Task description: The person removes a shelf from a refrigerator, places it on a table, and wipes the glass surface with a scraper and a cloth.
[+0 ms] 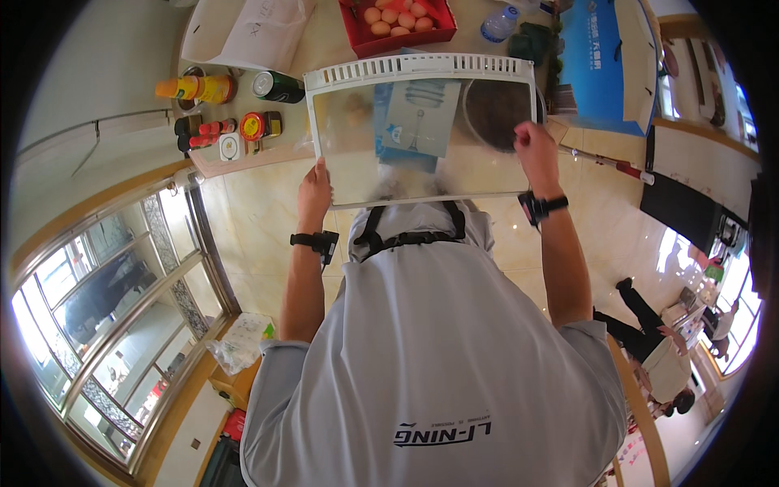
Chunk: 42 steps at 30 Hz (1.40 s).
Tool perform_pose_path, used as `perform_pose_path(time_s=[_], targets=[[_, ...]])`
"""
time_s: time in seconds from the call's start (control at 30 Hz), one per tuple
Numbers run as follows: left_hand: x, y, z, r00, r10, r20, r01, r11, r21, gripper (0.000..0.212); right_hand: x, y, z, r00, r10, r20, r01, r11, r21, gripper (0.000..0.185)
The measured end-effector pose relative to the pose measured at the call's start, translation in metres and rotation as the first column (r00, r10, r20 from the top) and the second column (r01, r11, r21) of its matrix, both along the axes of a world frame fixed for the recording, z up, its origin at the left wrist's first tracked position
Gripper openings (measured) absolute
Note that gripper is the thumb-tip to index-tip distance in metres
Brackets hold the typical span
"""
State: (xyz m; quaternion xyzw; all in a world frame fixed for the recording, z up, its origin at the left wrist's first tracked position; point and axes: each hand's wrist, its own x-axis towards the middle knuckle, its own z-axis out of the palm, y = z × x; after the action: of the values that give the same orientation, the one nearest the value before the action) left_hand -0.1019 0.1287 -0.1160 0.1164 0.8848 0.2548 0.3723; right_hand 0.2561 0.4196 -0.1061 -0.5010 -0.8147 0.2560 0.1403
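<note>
A clear glass shelf with a white plastic frame (426, 68), like a refrigerator shelf, spans the space before me. Its slotted rim faces away from me. My left hand (315, 190) grips the frame's left side near the front corner, thumb on top. On the right edge, my right hand (537, 155) is curled with closed fingers over the pane; whether it grips the frame is hidden. Through the glass show a blue-and-white printed leaflet or box (421, 115) and a dark round vessel (498, 112). Each wrist wears a black strap with a small device.
Behind the shelf are a red box of eggs (398, 27), a water bottle (499, 24) and a white paper bag (255, 33). A dark can (278, 86), jars (260, 126) and a yellow bottle (198, 89) stand left. A blue bag (599, 67) stands right. A person (660, 359) is farther right.
</note>
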Motion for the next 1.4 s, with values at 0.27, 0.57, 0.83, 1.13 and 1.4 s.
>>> perform_pose_path(time_s=[0.27,0.57,0.83,1.13,1.4], targets=[[0.006,-0.001,-0.002,0.998,0.039,0.043,-0.040,0.999,0.022,0.061,0.160,-0.051,0.020,0.860,-0.432,0.272,0.482,0.862,-0.158,0.015],[0.000,-0.001,-0.017,0.997,0.054,0.052,-0.056,0.997,0.046,0.062,0.048,-0.026,0.020,0.977,-0.164,-0.139,0.172,0.984,0.051,0.020],[-0.001,-0.002,-0.017,0.999,0.040,0.036,-0.042,0.998,0.046,0.064,0.020,-0.019,0.001,0.990,-0.047,-0.132,0.047,0.999,-0.008,0.024],[0.003,-0.003,-0.015,0.993,0.106,0.058,-0.107,0.994,0.019,0.069,0.152,-0.059,0.026,0.922,-0.346,0.174,0.381,0.894,-0.237,0.030],[0.002,-0.010,-0.031,0.966,0.223,0.129,-0.227,0.974,0.022,0.076,0.162,-0.044,0.017,0.900,-0.416,0.129,0.428,0.900,-0.083,0.029]])
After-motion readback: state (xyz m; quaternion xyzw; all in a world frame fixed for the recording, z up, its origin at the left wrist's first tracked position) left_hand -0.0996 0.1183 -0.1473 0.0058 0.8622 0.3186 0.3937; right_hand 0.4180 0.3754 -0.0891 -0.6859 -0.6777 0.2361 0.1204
